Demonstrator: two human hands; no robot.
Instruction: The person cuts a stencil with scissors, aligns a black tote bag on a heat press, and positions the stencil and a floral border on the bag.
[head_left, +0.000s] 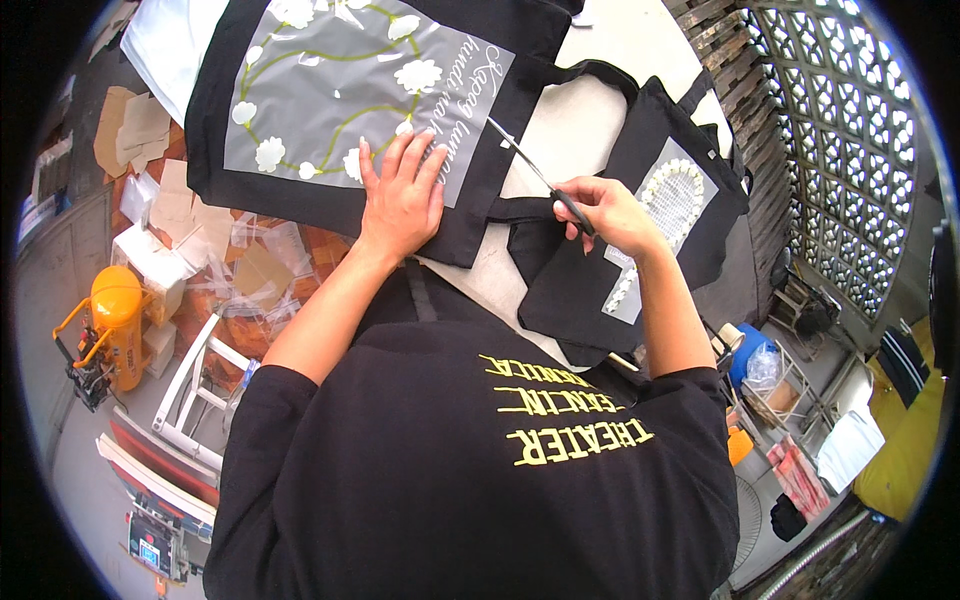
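Note:
A black cloth tote bag (455, 235) lies spread on the pale table, with a grey see-through film sheet (320, 105) over its front. White flowers, green stems and white lettering show through the film. My left hand (405, 195) rests flat on the film's lower right part, fingers stretched out. Gripped in my right hand (610, 215) are black-handled scissors (530, 165). Their thin blades point up and left, with the tip near the film's right edge. A second black tote bag (550, 290) lies at the right, partly beneath my right forearm, bearing a film piece (680, 190) with a white flowered design.
The pale table (565, 125) shows between the bags. Left of it, cardboard pieces (180, 215) and clear plastic litter the floor, near a yellow tank-like machine (120, 315). A patterned block wall (840, 130) stands at the right. Low at right is a blue container (750, 350).

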